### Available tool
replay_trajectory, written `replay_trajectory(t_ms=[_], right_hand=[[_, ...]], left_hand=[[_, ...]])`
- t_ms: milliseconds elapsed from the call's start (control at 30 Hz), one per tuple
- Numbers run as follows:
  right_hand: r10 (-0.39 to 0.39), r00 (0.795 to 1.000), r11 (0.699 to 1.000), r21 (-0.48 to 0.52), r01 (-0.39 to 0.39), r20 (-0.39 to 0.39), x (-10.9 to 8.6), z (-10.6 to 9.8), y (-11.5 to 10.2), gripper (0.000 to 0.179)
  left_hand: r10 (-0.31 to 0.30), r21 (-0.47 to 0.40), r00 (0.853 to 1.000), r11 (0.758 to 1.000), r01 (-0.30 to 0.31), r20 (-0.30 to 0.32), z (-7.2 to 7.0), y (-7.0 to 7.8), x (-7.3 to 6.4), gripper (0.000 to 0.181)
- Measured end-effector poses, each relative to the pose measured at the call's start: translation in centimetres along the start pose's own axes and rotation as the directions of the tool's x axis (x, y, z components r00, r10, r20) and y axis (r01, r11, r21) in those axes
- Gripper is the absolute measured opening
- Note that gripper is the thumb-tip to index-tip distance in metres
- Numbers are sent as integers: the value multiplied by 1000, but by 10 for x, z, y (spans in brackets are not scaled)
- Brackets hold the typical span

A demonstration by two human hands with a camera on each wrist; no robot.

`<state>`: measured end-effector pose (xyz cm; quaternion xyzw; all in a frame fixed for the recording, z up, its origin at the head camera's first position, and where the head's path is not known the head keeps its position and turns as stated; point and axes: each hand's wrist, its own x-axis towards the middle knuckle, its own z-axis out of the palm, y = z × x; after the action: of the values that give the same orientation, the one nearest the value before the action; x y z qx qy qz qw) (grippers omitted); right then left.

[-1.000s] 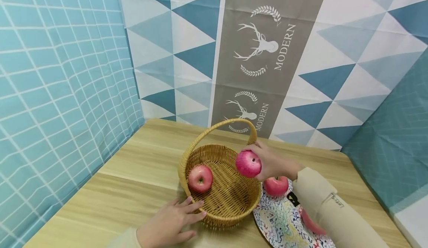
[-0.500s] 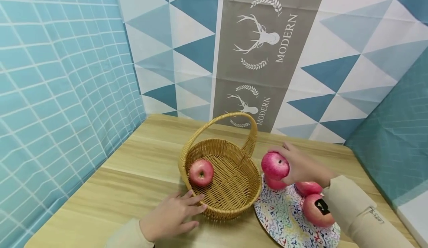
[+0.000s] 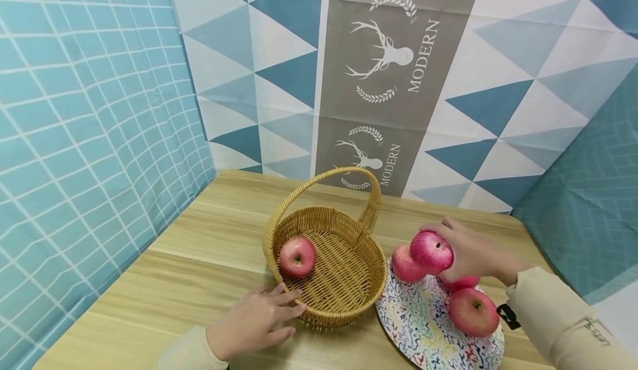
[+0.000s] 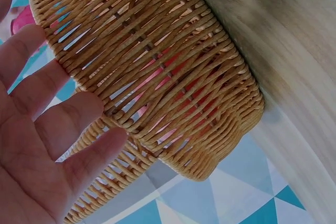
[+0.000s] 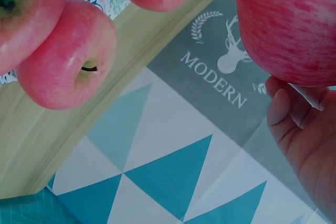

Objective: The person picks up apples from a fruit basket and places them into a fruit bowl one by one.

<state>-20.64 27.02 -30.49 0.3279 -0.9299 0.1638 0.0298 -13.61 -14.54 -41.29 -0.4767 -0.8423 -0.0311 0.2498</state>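
My right hand [image 3: 471, 251] grips a deep pink apple [image 3: 431, 252] above the patterned round plate [image 3: 411, 317]. In the right wrist view that apple [image 5: 289, 27] fills the upper right, the fingers against its underside. Three other apples are on the plate: one at its back left [image 3: 406, 265], one partly hidden behind the held apple [image 3: 461, 283], and a larger one at the right [image 3: 473, 312]. My left hand [image 3: 255, 323] touches the near left rim of the wicker basket [image 3: 341, 315], fingers extended. Inside the basket, at its left, lies one apple [image 3: 297, 257].
The basket's tall arched handle [image 3: 319, 179] rises over its back left side. The plate stands close to the basket's right on the wooden table [image 3: 199, 270]. Printed cloths [image 3: 284, 82] hang behind and at both sides. A black band [image 3: 508, 315] shows at my right wrist.
My right hand has carried the apple rightward, from over the basket's right rim to above the plate. The left hand stays at the basket rim.
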Motion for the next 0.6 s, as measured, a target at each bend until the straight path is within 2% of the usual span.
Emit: replay_trajectory(t_ms=[100, 200, 333, 400, 600], right_hand=[[4, 1000, 1000, 22, -3, -9, -3, 1, 2, 78], [-37, 999, 997, 72, 36, 15, -6, 6, 2, 75], [-102, 992, 974, 210, 84, 76, -12, 17, 1, 73], [-117, 987, 960, 266, 84, 110, -13, 22, 0, 74], [-78, 976, 970, 241, 27, 205, -9, 32, -4, 72]], left_hand=[[-30, -1, 1000, 1000, 30, 9, 1, 2, -2, 37], [-74, -1, 996, 997, 74, 48, 3, 7, -6, 42], [-102, -13, 988, 995, 104, 118, 6, 15, -13, 50], [-110, -33, 982, 993, 117, 154, 7, 15, -15, 53], [-106, -15, 972, 994, 111, 209, 7, 10, -18, 63]])
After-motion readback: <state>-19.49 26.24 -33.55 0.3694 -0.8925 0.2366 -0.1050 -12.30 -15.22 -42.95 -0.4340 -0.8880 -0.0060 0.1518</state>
